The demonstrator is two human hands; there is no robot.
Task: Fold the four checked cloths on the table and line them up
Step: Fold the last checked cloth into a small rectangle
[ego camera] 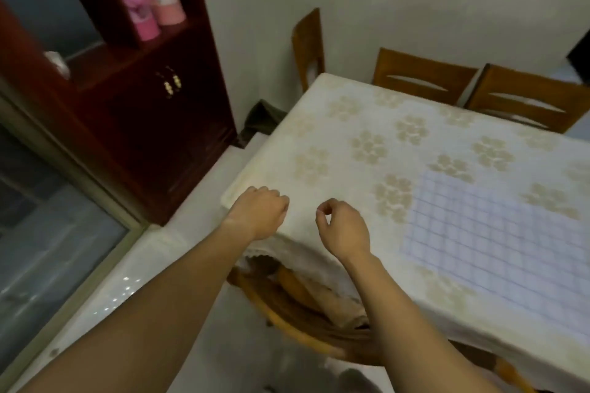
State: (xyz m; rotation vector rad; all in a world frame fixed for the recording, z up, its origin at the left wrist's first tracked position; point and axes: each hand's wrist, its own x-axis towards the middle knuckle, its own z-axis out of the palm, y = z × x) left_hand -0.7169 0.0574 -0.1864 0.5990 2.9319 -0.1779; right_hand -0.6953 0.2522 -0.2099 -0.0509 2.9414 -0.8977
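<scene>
One checked cloth [498, 233], pale blue-white with thin dark grid lines, lies spread flat on the table [351, 112] at the right; its right part runs out of view. No other checked cloth shows. My left hand [260, 212] hovers at the table's near left corner with its fingers curled into a fist and nothing in it. My right hand [343, 230] is just to its right, fingers curled with thumb and forefinger close together, also holding nothing. Both hands are left of the cloth and apart from it.
A cream flowered tablecloth covers the table. Wooden chairs [421, 73] [526, 96] stand along its far side, another chair [308, 41] at the far left end, and one chair [297, 306] is tucked under the near edge. A dark red cabinet [153, 124] stands to the left.
</scene>
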